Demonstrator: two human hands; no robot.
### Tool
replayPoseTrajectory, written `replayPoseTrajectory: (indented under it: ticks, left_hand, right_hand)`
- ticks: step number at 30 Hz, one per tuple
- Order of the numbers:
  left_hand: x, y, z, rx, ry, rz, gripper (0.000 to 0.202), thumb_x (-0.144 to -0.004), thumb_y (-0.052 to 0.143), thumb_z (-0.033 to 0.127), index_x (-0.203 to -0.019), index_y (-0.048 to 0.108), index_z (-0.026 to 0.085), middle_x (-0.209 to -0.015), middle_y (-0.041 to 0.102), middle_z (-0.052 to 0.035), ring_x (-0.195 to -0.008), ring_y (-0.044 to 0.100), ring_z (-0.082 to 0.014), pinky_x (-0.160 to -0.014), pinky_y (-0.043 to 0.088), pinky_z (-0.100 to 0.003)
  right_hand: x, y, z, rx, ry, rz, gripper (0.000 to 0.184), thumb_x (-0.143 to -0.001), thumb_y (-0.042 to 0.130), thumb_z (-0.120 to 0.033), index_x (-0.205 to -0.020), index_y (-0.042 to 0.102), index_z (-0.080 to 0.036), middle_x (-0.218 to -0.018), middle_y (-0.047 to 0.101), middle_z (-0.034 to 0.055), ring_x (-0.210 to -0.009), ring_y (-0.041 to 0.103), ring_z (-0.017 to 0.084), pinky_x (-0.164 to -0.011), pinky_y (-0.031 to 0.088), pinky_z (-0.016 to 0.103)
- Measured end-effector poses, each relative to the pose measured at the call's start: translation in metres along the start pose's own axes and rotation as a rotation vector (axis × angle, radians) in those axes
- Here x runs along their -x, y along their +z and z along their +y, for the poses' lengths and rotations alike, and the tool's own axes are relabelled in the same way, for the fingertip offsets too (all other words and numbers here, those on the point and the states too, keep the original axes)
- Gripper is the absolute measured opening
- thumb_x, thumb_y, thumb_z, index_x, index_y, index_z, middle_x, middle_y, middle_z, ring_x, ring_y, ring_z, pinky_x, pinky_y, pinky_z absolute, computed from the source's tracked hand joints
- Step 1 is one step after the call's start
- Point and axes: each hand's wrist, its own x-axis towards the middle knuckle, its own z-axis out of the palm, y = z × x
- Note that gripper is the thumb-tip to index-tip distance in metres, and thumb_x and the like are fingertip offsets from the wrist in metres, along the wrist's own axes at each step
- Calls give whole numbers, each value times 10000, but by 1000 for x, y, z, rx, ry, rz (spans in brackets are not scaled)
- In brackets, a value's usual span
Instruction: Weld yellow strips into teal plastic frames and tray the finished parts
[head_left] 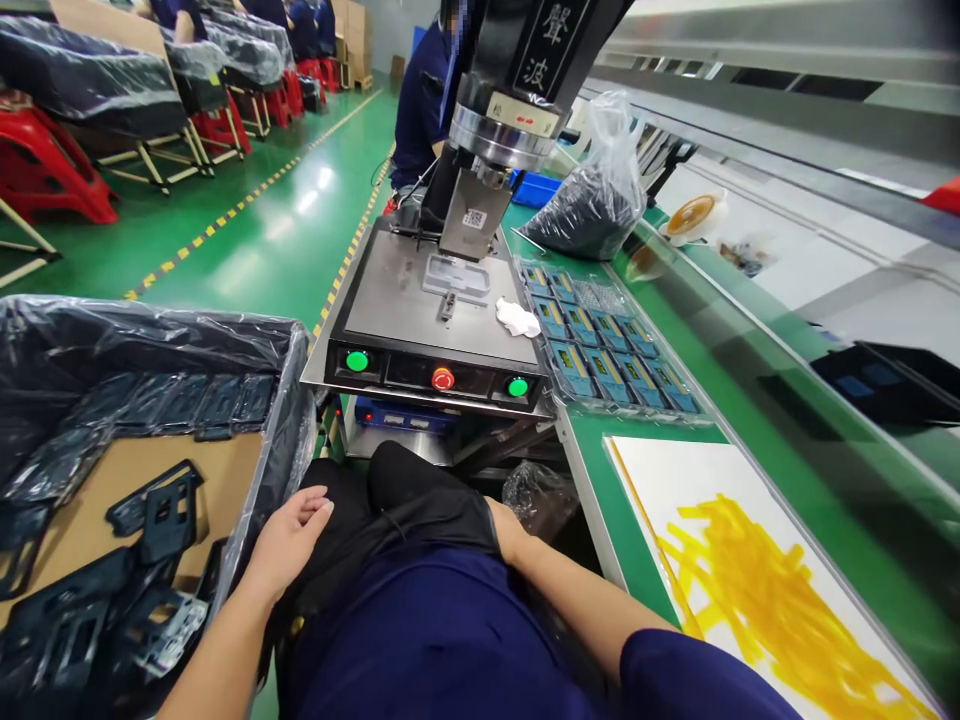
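Observation:
My left hand (294, 532) rests at my left thigh, beside the plastic-lined bin (296, 400), with its fingers loosely bent and nothing in them. My right hand (507, 528) lies against my right thigh; its fingers are hidden behind the leg. In front of my knees stands an ultrasonic welding machine with a metal worktable (382, 300), two green buttons (357, 361) and a red stop button (443, 379). Below the machine's horn (472, 215) sits a pale fixture (456, 278). A crumpled white cloth (517, 318) lies at the worktable's right edge.
The bin holds dark plastic frames (169, 515) on cardboard. At right, a clear tray of dark parts with yellow strips (600, 370) lies on the green bench (592, 470), near a white sheet with yellow strips (757, 570) and a bag of black material (585, 215). A co-worker (420, 100) sits beyond.

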Motion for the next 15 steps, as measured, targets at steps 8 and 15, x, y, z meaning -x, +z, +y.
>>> replayPoseTrajectory:
  ticks: [8, 15]
  left_hand:
    - [1, -1, 0, 3, -8, -8, 694, -704, 658, 646, -1173, 608, 138, -1053, 693, -115, -992, 646, -240, -948, 477, -385]
    - [1, -2, 2, 12, -27, 7, 660, -692, 683, 612, -1152, 621, 143, -1020, 682, -101, -956, 640, -228, -939, 474, -386]
  right_hand:
    - [12, -2, 6, -270, 212, 80, 193, -712, 601, -237, -832, 752, -222, -756, 726, 17, -864, 670, 244, -764, 493, 304]
    - [18, -48, 7, -401, 486, 287, 134, -560, 583, -139, -599, 680, -222, -604, 652, 64, -748, 650, 252, -668, 439, 310]
